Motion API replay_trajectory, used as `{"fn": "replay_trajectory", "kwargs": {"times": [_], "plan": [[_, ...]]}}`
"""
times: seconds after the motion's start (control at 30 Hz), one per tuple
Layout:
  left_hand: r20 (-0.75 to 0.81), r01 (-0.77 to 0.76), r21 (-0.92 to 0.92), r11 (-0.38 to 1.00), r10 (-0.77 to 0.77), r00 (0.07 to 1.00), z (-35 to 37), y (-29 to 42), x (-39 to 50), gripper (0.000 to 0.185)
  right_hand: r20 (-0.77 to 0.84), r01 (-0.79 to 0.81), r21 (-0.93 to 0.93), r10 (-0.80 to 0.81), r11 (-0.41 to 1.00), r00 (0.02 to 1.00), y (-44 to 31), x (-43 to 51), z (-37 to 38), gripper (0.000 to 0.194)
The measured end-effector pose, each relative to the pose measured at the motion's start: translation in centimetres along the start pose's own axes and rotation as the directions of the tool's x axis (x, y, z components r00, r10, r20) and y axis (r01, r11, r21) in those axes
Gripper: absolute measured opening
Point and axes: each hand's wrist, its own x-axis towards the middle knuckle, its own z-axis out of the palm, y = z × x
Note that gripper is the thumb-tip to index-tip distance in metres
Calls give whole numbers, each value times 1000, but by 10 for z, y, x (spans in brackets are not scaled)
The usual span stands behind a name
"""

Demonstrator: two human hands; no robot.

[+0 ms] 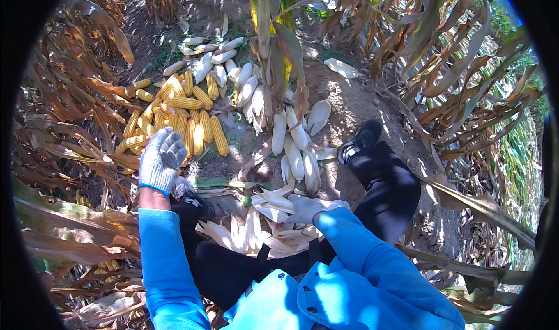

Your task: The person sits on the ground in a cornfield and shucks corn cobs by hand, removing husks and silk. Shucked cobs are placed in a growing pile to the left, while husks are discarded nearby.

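Observation:
My left hand point(162, 160), in a white knit glove with a blue cuff edge, hovers at the near edge of a pile of husked yellow corn cobs point(187, 103). Its fingers are loosely bent, and no cob shows in it. My right hand point(305, 209), also gloved, is low among loose pale corn husks point(273, 203) between my legs. Its fingertips blend into the husks, so whether it grips any is unclear. Beyond it lie several ears still in their pale husks point(298, 131), with more unhusked ears point(222, 57) farther away behind the cobs.
An upright corn stalk point(263, 37) rises among the unhusked ears. Dry corn plants point(74, 98) crowd the left side, and more dry leaves point(419, 55) hang at the right. My shoe point(367, 134) rests on bare soil beside the ears. A single pale husk point(342, 68) lies farther off.

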Motion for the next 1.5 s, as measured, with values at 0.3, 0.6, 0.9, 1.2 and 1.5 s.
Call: {"fn": "replay_trajectory", "kwargs": {"times": [0.3, 0.6, 0.9, 1.2, 1.5], "plan": [[-120, -14, 50, 999, 20, 993, 23, -8, 12, 26, 85, 47, -150, -34, 988, 996, 12, 10, 18, 70], [3, -61, -68, 996, 62, 998, 45, -1, 13, 22, 132, 126, 77, -136, 989, 982, 24, 41, 55, 38], [-5, -52, -90, 995, 51, 999, 52, -4, 17, 21, 93, 107, 101, -117, 989, 989, 30, 61, 73, 35], [-12, -51, -67, 996, 51, 999, 54, -10, 20, 26, 60, 117, 146, -127, 982, 990, 43, 66, 87, 33], [-25, -70, -63, 996, 69, 997, 49, -12, 12, 26, 94, 83, 155, -99, 984, 991, 27, 64, 73, 34]]}}
